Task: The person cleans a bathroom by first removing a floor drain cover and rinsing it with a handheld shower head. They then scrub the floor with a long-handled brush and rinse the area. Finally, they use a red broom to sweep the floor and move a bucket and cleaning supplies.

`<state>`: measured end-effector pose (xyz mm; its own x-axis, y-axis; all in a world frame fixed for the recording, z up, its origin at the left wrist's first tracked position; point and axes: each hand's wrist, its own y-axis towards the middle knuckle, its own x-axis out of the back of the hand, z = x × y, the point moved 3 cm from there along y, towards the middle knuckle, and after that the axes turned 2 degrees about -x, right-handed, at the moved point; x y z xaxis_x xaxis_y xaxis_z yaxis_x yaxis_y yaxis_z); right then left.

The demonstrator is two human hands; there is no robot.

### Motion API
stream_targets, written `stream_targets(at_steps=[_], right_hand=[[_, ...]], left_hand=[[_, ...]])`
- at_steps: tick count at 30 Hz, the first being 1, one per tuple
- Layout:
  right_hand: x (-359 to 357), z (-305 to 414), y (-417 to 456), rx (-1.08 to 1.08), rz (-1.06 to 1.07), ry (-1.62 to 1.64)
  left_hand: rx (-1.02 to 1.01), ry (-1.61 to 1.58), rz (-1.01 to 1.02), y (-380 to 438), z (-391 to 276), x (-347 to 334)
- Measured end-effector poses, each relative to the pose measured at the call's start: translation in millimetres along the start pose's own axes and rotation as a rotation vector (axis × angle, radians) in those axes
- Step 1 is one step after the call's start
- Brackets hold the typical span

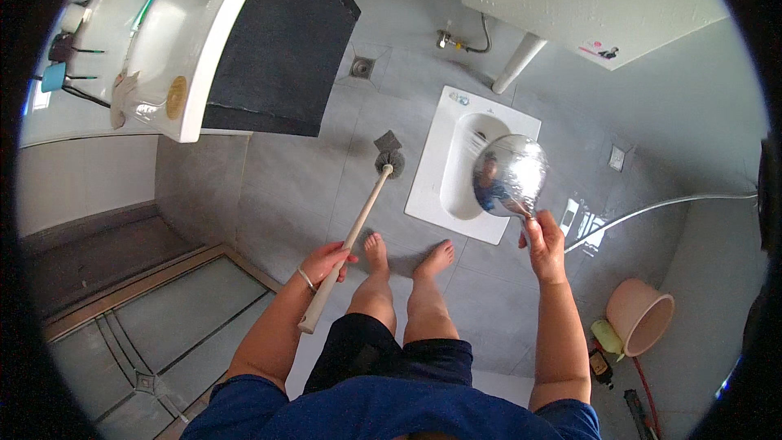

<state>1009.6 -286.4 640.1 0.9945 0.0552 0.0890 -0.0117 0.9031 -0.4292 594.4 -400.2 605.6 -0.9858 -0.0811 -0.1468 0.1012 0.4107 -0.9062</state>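
My left hand [328, 261] grips the pale handle of a long brush [360, 220]. Its round grey head is low over the tiled floor, beside a dark grey square piece [388, 141]; I cannot tell whether it touches the tiles. Held by a hose at its neck, a large shiny shower head [512, 176] is in my right hand [544, 244], above the white squat toilet [427, 180]. Fine streaks that look like water show over the bowl. The shower head hides part of the bowl and the toilet's right side.
A white washbasin [211, 43] over a black cabinet [275, 55] stands at upper left. Behind the toilet are a white pipe [518, 64] and a floor drain [362, 67]. A silver hose [660, 203] runs right, above a pink bucket [632, 311] and bottles. A framed glass door [183, 299] is at lower left.
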Motion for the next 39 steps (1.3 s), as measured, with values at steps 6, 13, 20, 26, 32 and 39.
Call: stream_targets(at_steps=[6,13,20,26,32,39], right_hand=[[43.0,9.4,-31.1,-0.111,-0.269,-0.153],[50.8,24.6,-82.6,-0.217,-0.407,-0.292],[60.1,31.4,-127.6,-0.235,-0.588,-0.248],[49.0,68.7,-134.4,-0.211,-0.65,-0.214],[50.9,79.9,-145.6,-0.144,-0.742,-0.217],[42.4,96.6,-152.9,-0.143,-0.76,-0.22]], left_hand=[[-0.024,0.166,0.037,-3.1,-35.9,-15.7],[-0.021,0.1,-0.031,30.7,-93.1,-11.9],[-0.198,-0.332,0.594,8.2,-245.5,-76.4],[-0.621,0.394,0.205,-47.1,-364.1,-122.1],[-0.873,0.745,-0.001,-79.7,-466.0,-166.6],[-1.136,0.918,-0.259,-73.3,-537.7,-190.6]])
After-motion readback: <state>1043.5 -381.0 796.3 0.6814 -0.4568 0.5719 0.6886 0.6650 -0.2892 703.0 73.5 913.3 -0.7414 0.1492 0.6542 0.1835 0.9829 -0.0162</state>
